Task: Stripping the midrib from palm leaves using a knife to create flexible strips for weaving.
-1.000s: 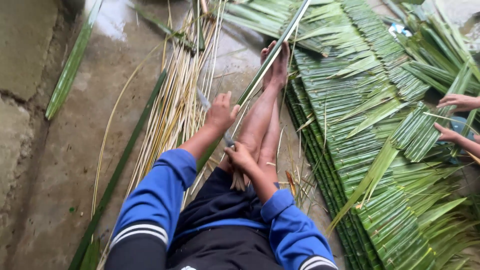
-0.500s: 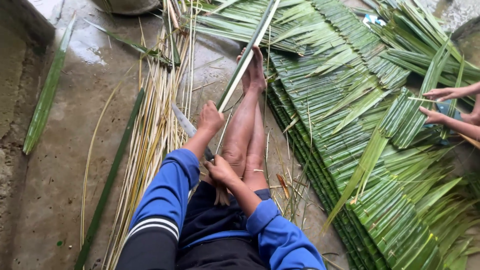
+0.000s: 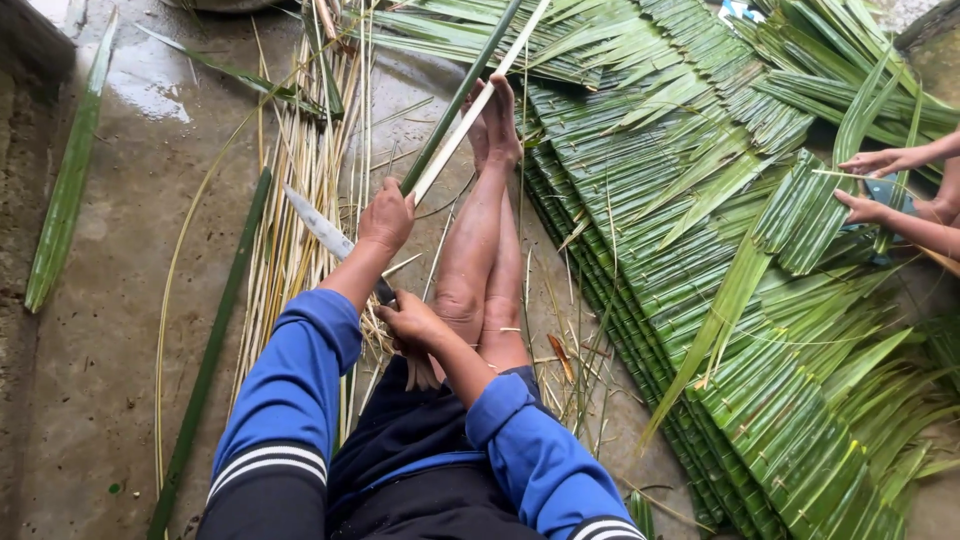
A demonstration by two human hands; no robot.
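Seated on the floor, the left hand (image 3: 388,215) grips the palm stem (image 3: 470,110) steady while the right hand (image 3: 412,322) clasps the knife (image 3: 325,232) to strip it.

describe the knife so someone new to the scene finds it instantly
Start at the outstretched bare legs in the middle of the wet concrete floor. Just to their left, the right hand has its grip on the knife. Its blade slants up and left over the bundle of pale thin sticks: the only flat, grey, shiny piece among them.
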